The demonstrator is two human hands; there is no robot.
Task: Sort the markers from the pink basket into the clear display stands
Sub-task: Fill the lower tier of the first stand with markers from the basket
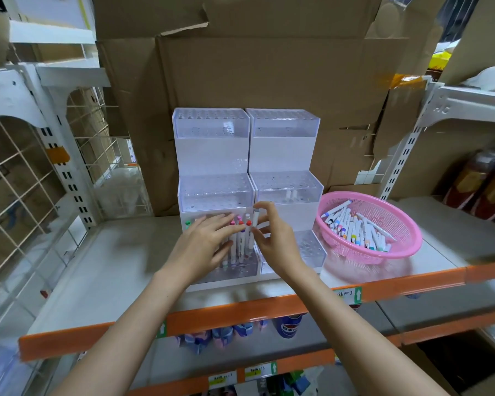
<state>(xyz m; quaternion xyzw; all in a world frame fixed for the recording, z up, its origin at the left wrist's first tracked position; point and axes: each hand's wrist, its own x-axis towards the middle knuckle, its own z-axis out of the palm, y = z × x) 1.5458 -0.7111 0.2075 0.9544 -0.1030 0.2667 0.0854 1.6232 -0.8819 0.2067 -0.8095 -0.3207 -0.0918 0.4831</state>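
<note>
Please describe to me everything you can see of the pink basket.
The pink basket is round and shallow, seemingly plastic, with a finely perforated wall and a thick smooth rim. It stands upright on the white shelf, right of the clear display stands, very near them; whether they touch, I cannot tell. Inside lies a loose heap of white markers with coloured caps.

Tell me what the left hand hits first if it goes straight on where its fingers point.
The left hand points at the capped markers standing in the left stand's bottom tier; it would meet those first, and may already touch them.
</note>
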